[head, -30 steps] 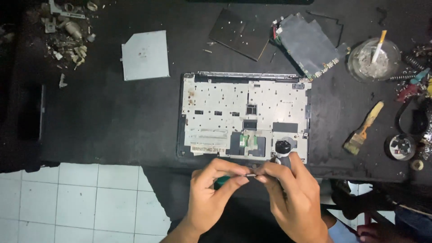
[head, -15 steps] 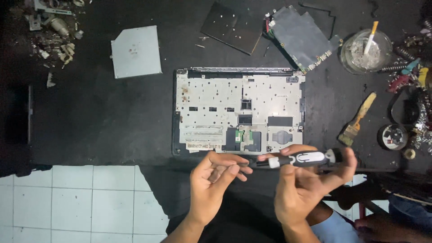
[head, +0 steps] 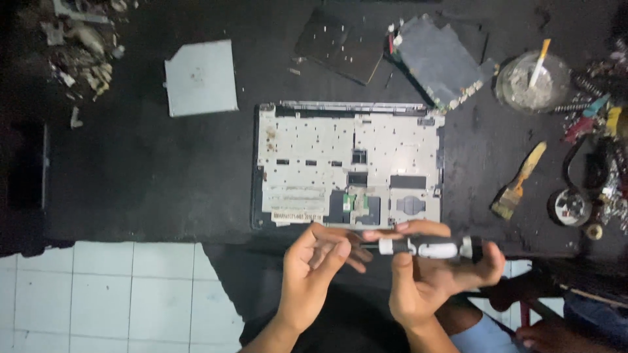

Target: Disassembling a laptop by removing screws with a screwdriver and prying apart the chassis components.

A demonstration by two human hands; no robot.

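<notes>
**Screwdriver held over the table edge**

The right hand (head: 432, 274) grips a black-and-white screwdriver (head: 432, 248) sideways, just below the opened laptop chassis (head: 347, 163). The left hand (head: 317, 268) pinches at its tip, fingers curled; what it holds, if anything, is too small to tell. A paintbrush (head: 517, 183) lies right.

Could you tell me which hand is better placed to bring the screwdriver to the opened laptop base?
Probably the right hand: it already grips the screwdriver just below the laptop base; the left hand holds nothing visible.
</notes>
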